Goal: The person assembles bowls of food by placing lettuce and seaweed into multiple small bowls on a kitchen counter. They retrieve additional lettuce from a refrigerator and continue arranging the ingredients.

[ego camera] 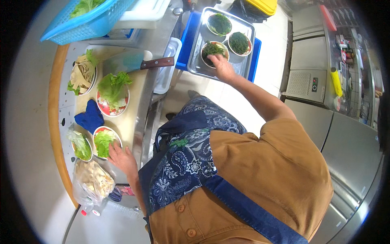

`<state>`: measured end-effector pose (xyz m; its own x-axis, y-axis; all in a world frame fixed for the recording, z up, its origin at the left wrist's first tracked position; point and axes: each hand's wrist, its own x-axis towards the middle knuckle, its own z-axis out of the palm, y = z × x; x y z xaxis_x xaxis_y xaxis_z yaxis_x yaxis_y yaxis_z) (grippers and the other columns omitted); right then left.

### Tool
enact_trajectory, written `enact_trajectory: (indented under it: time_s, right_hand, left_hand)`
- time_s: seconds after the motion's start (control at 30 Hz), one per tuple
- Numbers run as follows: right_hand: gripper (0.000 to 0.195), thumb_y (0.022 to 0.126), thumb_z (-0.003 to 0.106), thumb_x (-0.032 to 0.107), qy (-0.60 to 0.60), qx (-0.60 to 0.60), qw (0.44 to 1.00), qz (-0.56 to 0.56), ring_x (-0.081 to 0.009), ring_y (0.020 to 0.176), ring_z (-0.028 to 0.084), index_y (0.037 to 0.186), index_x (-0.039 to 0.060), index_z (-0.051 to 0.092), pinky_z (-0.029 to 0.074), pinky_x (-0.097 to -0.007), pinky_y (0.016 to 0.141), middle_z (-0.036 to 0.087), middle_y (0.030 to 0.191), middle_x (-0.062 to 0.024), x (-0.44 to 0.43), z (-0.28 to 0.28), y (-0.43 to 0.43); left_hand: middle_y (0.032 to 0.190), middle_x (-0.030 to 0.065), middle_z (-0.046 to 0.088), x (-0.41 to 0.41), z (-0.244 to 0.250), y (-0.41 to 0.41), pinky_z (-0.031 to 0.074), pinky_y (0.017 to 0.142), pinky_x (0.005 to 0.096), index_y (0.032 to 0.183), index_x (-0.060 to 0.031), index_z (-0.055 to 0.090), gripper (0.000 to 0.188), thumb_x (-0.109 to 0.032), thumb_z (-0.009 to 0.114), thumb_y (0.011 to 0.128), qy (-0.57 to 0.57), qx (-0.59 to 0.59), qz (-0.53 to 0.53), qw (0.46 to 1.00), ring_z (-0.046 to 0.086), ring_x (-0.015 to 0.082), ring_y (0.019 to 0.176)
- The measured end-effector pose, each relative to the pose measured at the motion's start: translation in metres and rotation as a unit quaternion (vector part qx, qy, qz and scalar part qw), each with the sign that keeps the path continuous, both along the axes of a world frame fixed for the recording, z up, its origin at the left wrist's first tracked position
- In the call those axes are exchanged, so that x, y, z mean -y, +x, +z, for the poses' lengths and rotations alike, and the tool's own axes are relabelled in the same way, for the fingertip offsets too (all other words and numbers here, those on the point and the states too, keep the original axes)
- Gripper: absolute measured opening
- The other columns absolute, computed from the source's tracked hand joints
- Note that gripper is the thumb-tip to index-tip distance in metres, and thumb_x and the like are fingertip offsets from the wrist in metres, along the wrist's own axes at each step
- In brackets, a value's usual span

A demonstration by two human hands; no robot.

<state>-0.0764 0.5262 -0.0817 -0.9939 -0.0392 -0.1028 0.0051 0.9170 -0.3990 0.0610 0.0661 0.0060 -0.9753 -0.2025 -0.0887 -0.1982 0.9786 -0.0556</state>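
Observation:
My left hand (122,158) rests at the near edge of a bowl (119,138) of green lettuce (103,142), its fingers on the leaves and rim and the thumb held apart. Beyond the counter, my right hand (224,68) reaches into a bowl (206,60) of dark green shredded greens (212,48). Its fingertips touch the greens; whether they pinch any is hidden. That bowl stands on a metal tray (198,65) with two more bowls of similar greens, one at the back (219,24) and one at the right (239,43).
A cleaver (157,62) lies on the cutting board (134,91), its handle overhanging the edge. Nearby are a larger lettuce bowl (106,109), a bowl of tofu-skin-like strips (81,73), a blue cloth (90,117), another lettuce bowl (81,145) and a plastic bag (93,180). A blue basket (82,30) stands behind.

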Motion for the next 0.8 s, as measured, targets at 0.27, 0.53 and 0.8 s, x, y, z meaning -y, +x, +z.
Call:
enact_trajectory:
  time_s: [0.27,0.53,0.8]
  right_hand:
    - [0.067,0.066,0.062,0.004,0.112,0.089,0.989,0.04,-0.0434,0.113,0.041,0.125,0.0272,0.04,0.042,-0.0487,0.09,0.028,0.134,-0.0182,-0.028,-0.05,-0.047]
    - [0.035,0.064,0.057,-0.004,-0.114,-0.04,0.993,-0.002,-0.0354,0.092,0.054,0.096,0.0094,0.054,0.045,-0.0406,0.077,0.053,0.099,-0.0153,-0.072,-0.073,-0.054]
    - [0.044,0.054,0.068,-0.011,-0.241,-0.027,0.969,-0.041,-0.0261,0.089,0.055,0.093,0.0038,0.054,0.045,-0.0315,0.079,0.054,0.092,-0.0094,-0.104,-0.047,-0.053]
  left_hand:
    - [0.118,0.0185,0.047,-0.062,0.03,-0.022,0.033,0.095,0.0429,0.12,-0.002,0.048,0.042,-0.001,0.054,0.078,0.121,-0.123,-0.015,0.985,0.044,0.0339,0.111]
    - [0.112,0.0134,0.054,-0.214,-0.037,-0.116,0.04,0.091,0.0333,0.116,-0.0018,0.052,0.036,-0.002,0.052,0.08,0.511,0.039,-0.067,0.856,0.052,0.0239,0.105]
    - [0.097,0.01,0.056,-0.351,-0.178,-0.18,0.05,0.073,0.0365,0.128,-0.0087,0.036,0.051,-0.01,0.055,0.081,0.661,0.359,0.244,0.612,0.057,0.0203,0.083]
